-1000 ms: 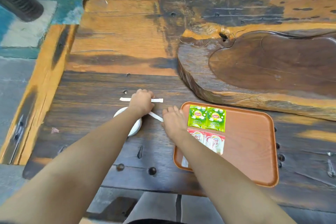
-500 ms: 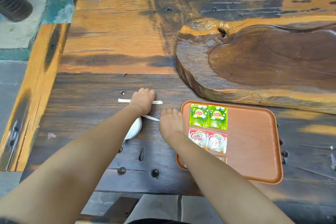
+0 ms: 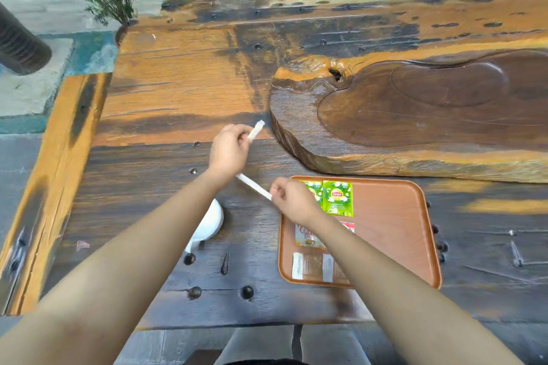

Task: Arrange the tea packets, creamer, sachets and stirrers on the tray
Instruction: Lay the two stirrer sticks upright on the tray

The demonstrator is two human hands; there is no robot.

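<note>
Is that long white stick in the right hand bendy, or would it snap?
The stirrer stays straight though the right hand pinches only one end, so it's probably fairly stiff. It looks thin and paper-wrapped, likely very light. Bent hard, it might snap.

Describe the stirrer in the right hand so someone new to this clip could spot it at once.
Find the orange tray on the dark wooden table. Just off its upper-left corner, the right hand pinches one end of a white paper-wrapped stirrer. It slants up-left in full view, unlike the one mostly hidden in the left hand.
</note>
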